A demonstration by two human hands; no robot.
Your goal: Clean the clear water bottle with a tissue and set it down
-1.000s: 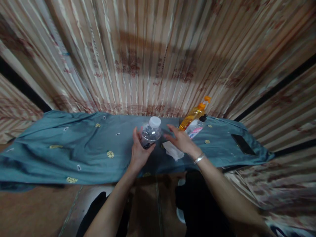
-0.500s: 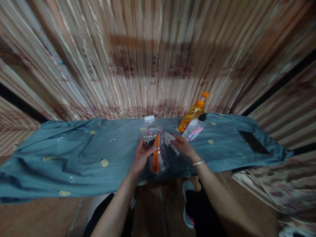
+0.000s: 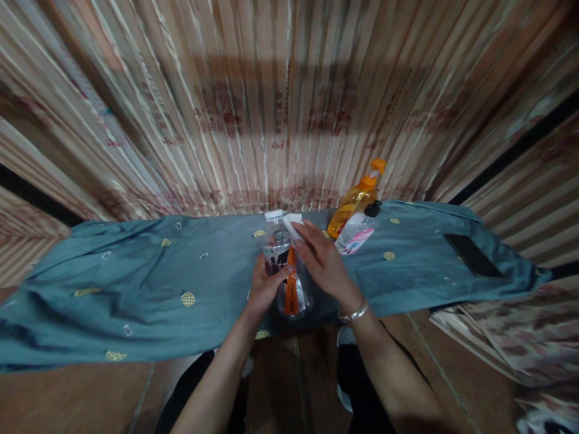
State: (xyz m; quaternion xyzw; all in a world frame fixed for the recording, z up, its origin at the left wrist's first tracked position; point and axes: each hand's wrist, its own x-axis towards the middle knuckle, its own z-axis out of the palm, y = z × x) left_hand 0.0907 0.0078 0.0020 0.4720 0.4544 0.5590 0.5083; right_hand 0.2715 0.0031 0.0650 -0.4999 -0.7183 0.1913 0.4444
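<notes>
1. The left hand (image 3: 263, 288) is clamped around the clear bottle (image 3: 277, 248), which stands upright at the near edge of the blue cloth (image 3: 136, 283).
2. The right hand (image 3: 323, 264) pinches a white wipe (image 3: 292, 223) and presses it against the bottle's shoulder, just beside the white cap (image 3: 273, 214).
3. A bracelet (image 3: 354, 313) sits on the right wrist.
4. Right of the bottle and farther back stand an orange pump bottle (image 3: 355, 202) and a small black-capped bottle (image 3: 358, 232), close together.
5. A dark phone (image 3: 473, 255) lies well to the bottle's right.
</notes>
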